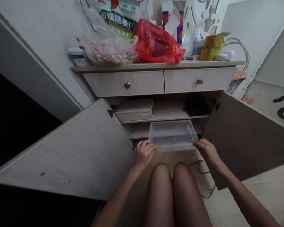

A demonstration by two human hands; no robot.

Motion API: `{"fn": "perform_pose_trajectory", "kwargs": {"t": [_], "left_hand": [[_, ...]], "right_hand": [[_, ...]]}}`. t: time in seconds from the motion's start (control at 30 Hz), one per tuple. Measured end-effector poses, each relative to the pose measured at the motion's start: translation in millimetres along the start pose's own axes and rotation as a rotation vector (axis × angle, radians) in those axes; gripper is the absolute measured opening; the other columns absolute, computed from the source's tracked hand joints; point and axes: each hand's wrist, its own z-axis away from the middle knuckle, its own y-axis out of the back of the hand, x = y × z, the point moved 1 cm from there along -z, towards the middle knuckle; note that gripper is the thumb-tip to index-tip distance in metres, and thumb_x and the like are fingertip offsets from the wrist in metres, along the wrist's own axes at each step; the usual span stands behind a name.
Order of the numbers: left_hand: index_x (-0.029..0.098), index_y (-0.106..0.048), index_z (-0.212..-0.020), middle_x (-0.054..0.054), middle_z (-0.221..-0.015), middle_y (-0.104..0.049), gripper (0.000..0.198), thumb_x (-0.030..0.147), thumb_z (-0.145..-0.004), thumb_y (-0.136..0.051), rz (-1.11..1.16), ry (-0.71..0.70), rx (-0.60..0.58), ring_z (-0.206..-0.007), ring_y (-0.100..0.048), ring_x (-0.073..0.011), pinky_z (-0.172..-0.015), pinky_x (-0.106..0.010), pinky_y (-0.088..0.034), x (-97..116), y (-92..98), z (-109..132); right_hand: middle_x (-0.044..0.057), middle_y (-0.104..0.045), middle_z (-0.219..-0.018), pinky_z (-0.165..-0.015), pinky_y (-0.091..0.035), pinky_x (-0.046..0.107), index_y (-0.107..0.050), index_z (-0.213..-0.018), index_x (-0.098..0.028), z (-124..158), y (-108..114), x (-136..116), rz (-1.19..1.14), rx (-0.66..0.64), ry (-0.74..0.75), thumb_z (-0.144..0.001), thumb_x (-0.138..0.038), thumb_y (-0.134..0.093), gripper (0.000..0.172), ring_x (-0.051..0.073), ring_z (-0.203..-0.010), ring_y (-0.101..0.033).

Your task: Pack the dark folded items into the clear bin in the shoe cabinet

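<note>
A clear plastic bin (175, 147) is held between my two hands in front of the cabinet's lower shelf, its open side facing up. My left hand (144, 152) grips the near left corner, fingers curled over the rim. At the near right corner, my right hand (206, 150) pinches the rim. No contents can be made out inside the bin. Behind it, a pale drawer box (134, 110) with a small label sits on the left of the upper shelf (169, 108), and a dark bundle (197, 106) lies on the right.
Both cabinet doors stand open, the left door (80, 154) and the right door (248, 142) flanking my arms. Two closed drawers (123, 82) run above. On the cabinet top are a red plastic bag (156, 42), a clear bag (109, 50) and yellow packs (212, 47). A black cable (213, 189) lies on the floor.
</note>
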Motion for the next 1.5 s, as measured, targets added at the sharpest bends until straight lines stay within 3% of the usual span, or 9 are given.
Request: {"fn": "perform_pose_trajectory", "kwargs": {"t": [0.23,0.4,0.5,0.6,0.77,0.9,1.1,1.3,1.5], "left_hand": [[0.031,-0.080,-0.087,-0.006,-0.081,-0.079,0.023,0.031,-0.092,-0.057,0.102,0.148,0.006,-0.094,-0.071,-0.0263,-0.095,-0.048,-0.047,26.8,-12.3,108.1],[0.030,-0.077,-0.079,-0.008,-0.083,-0.077,0.027,0.050,-0.088,-0.062,0.270,0.289,0.201,-0.097,-0.071,-0.0278,-0.094,-0.048,-0.052,27.0,-27.2,120.4],[0.025,-0.075,-0.096,-0.013,-0.108,-0.076,0.041,0.060,-0.086,-0.057,0.405,0.629,0.425,-0.117,-0.066,-0.0295,-0.102,-0.048,-0.053,24.3,-43.4,117.5],[0.025,-0.074,-0.097,-0.013,-0.112,-0.076,0.045,0.062,-0.083,-0.052,0.614,0.931,0.393,-0.122,-0.066,-0.0310,-0.106,-0.050,-0.053,24.8,-62.9,115.9],[0.027,-0.075,-0.086,-0.011,-0.108,-0.079,0.047,0.066,-0.077,-0.049,0.785,1.034,0.340,-0.116,-0.069,-0.0334,-0.111,-0.051,-0.050,27.4,-77.9,121.9],[0.026,-0.076,-0.084,-0.012,-0.105,-0.079,0.054,0.073,-0.071,-0.052,0.812,1.054,0.329,-0.111,-0.071,-0.0350,-0.108,-0.052,-0.053,26.0,-74.4,122.0],[0.018,-0.077,-0.087,-0.015,-0.103,-0.079,0.066,0.077,-0.066,-0.057,0.836,1.093,0.356,-0.110,-0.070,-0.0359,-0.106,-0.051,-0.053,25.3,-71.3,119.6],[0.018,-0.078,-0.087,-0.016,-0.101,-0.079,0.069,0.080,-0.065,-0.056,0.837,1.135,0.389,-0.108,-0.071,-0.0369,-0.105,-0.052,-0.054,17.9,-81.2,125.8],[0.020,-0.077,-0.091,-0.016,-0.105,-0.078,0.072,0.083,-0.069,-0.050,0.769,1.084,0.369,-0.109,-0.070,-0.0342,-0.106,-0.049,-0.053,11.1,-86.3,133.7]], "right_hand": [[0.005,-0.075,-0.088,-0.068,-0.050,0.030,-0.077,-0.100,-0.026,83.4,-7.0,-39.5,-0.011,-0.041,0.019,-0.102,-0.017,-0.047,0.031,0.021,-0.080,-0.067],[0.004,-0.074,-0.086,-0.071,-0.053,0.030,-0.077,-0.100,-0.028,90.6,-10.8,-48.8,-0.012,-0.099,0.009,-0.097,-0.015,-0.054,0.027,0.021,-0.081,-0.068],[0.003,-0.074,-0.081,-0.068,-0.052,0.031,-0.078,-0.095,-0.029,86.4,-9.4,-47.1,0.016,-0.124,0.020,-0.095,-0.016,-0.055,0.027,0.021,-0.079,-0.069],[0.000,-0.075,-0.081,-0.059,-0.050,0.030,-0.079,-0.092,-0.033,77.8,-7.1,-36.7,-0.005,-0.191,0.061,-0.097,-0.024,-0.056,0.026,0.021,-0.074,-0.071],[0.004,-0.077,-0.090,-0.057,-0.049,0.032,-0.081,-0.100,-0.032,16.9,-2.8,0.8,-0.087,-0.069,-0.103,-0.095,-0.055,-0.059,0.032,0.022,-0.068,-0.068],[0.014,-0.075,-0.109,-0.081,-0.048,0.034,-0.077,-0.112,-0.016,-85.7,-10.4,38.7,0.127,0.071,-0.346,-0.102,-0.038,-0.052,0.035,0.024,-0.095,-0.065],[0.025,-0.064,-0.125,-0.091,-0.046,0.035,-0.065,-0.129,-0.006,-201.6,-52.5,85.8,0.350,-0.062,-0.631,-0.099,-0.030,-0.055,0.040,0.032,-0.117,-0.057],[0.030,-0.062,-0.124,-0.086,-0.051,0.036,-0.058,-0.138,-0.005,-214.1,-85.5,97.4,0.316,-0.057,-0.778,-0.094,-0.010,-0.043,0.047,0.032,-0.114,-0.063],[0.024,-0.069,-0.119,-0.097,-0.053,0.045,-0.059,-0.138,-0.006,-180.2,-77.5,109.1,-0.091,0.161,-0.806,-0.092,-0.029,-0.051,0.052,0.032,-0.109,-0.067]]}}
